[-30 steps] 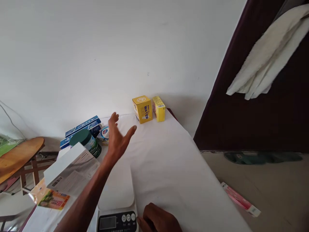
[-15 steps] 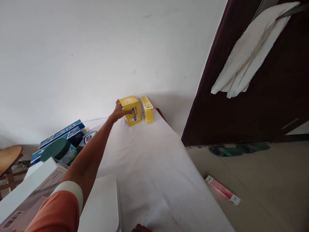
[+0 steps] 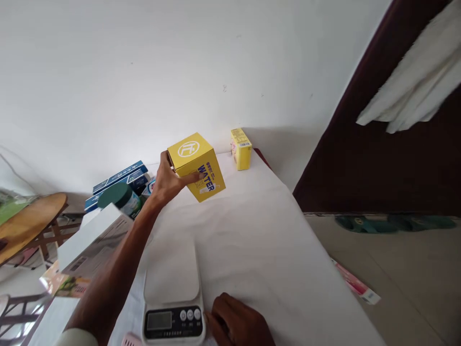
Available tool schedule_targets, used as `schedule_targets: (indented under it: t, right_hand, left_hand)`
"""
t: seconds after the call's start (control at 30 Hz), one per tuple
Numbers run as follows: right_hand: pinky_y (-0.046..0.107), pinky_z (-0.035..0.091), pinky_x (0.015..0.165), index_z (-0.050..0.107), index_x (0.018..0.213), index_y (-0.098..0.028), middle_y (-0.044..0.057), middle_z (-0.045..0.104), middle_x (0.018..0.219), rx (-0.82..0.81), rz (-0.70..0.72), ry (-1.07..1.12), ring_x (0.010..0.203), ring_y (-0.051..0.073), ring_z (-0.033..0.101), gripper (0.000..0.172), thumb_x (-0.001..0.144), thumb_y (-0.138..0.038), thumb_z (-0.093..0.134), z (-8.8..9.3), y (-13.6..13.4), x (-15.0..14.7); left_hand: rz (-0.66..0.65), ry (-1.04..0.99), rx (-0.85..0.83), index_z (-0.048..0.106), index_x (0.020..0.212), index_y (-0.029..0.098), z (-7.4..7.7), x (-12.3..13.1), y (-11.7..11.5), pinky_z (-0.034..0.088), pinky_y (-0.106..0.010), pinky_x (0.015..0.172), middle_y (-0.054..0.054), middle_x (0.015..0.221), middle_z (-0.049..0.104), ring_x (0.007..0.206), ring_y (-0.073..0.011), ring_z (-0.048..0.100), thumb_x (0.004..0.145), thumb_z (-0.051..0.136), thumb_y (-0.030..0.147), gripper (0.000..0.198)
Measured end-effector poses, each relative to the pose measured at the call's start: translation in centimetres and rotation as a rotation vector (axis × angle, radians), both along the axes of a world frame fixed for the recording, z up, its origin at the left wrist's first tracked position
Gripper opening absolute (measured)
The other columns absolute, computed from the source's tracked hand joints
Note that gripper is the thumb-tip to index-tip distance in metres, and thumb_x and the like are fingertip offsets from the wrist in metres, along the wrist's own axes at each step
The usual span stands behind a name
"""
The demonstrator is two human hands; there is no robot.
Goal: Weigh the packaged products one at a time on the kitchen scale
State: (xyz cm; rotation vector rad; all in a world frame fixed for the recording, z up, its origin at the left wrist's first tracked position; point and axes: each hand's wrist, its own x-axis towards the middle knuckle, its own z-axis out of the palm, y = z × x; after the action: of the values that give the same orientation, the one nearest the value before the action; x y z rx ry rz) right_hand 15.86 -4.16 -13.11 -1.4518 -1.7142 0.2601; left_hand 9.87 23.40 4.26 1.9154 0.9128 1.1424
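Observation:
My left hand [image 3: 173,180] grips a yellow carton [image 3: 196,166] printed "WATER", thumb on the front face and fingers round its left side. The carton is tilted and held above the white-covered table. Near the table's front, my right hand [image 3: 239,322] rests with curled fingers and shows nothing in them. Its fingertip is at the right edge of a white kitchen scale [image 3: 175,274], by the buttons; whether it presses on the scale I cannot tell. The scale's plate carries nothing, and its display looks blank. A smaller yellow box [image 3: 242,149] stands at the far end by the wall.
Blue boxes [image 3: 118,178], a green-lidded jar [image 3: 118,196] and a large white-and-grey box [image 3: 95,242] line the table's left side. A wooden stool [image 3: 34,221] stands beyond. On the floor at right lie a pink-and-white box [image 3: 356,283] and green slippers [image 3: 367,225].
My left hand has lifted the yellow carton off the far end and brought it nearer. My view has shifted, so the scale's panel and more of my right hand show.

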Motion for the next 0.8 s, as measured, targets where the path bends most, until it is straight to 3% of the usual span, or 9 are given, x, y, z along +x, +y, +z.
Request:
schedule_targets:
  t: [0.17,0.3,0.4,0.57,0.7,0.8]
  right_hand:
    - [0.020,0.040,0.056,0.046,0.074,-0.023,-0.004,0.057,0.068,-0.084,0.059,0.124,0.057,0.009,0.056,0.033,0.106,-0.030,0.046,1.7,-0.2,0.6]
    - [0.021,0.037,0.051,0.042,0.069,-0.023,-0.006,0.050,0.062,-0.080,0.054,0.150,0.051,0.009,0.049,0.037,0.105,-0.033,0.049,2.2,0.0,0.7]
    - [0.021,0.037,0.050,0.042,0.069,-0.024,-0.006,0.048,0.061,-0.120,0.040,0.149,0.052,0.010,0.046,0.038,0.104,-0.037,0.050,2.6,0.1,0.7]
    - [0.021,0.037,0.051,0.044,0.068,-0.023,-0.006,0.047,0.061,-0.152,0.034,0.129,0.053,0.010,0.046,0.040,0.104,-0.041,0.048,3.4,0.0,0.8]
    - [0.021,0.037,0.052,0.044,0.069,-0.023,-0.006,0.046,0.061,-0.170,0.029,0.119,0.054,0.010,0.045,0.041,0.103,-0.044,0.049,3.5,-0.1,0.9]
    - [0.021,0.037,0.051,0.046,0.069,-0.023,-0.006,0.046,0.060,-0.150,0.032,0.125,0.052,0.010,0.045,0.041,0.102,-0.047,0.051,3.1,-0.1,0.8]
  left_hand:
    - [0.148,0.142,0.063,0.050,0.122,0.024,2.9,-7.9,-9.4,0.063,-0.036,0.076,-0.005,0.117,0.067,0.102,-0.0283,0.070,0.054,0.095,0.031,0.081]
    - [0.218,0.200,0.028,0.050,0.124,0.026,2.4,-12.6,-13.9,0.064,-0.038,0.077,-0.005,0.118,0.068,0.103,-0.0293,0.069,0.053,0.096,0.034,0.084]
    - [0.213,0.191,-0.058,0.049,0.123,0.025,0.8,-14.5,-15.1,0.064,-0.040,0.078,-0.006,0.119,0.069,0.103,-0.0299,0.070,0.057,0.094,0.029,0.080]
    - [0.217,0.223,-0.026,0.048,0.126,0.025,-1.6,-15.5,-14.9,0.060,-0.046,0.090,-0.007,0.122,0.066,0.108,-0.0308,0.068,0.059,0.093,0.030,0.081]
    - [0.178,0.275,0.009,0.043,0.134,0.025,-1.9,-15.6,-14.9,0.055,-0.048,0.102,-0.010,0.131,0.060,0.121,-0.0321,0.062,0.067,0.090,0.039,0.083]
    - [0.133,0.318,0.059,0.031,0.148,0.023,-1.8,-15.7,-15.3,0.041,-0.056,0.118,-0.016,0.151,0.043,0.145,-0.0388,0.041,0.065,0.092,0.046,0.105]
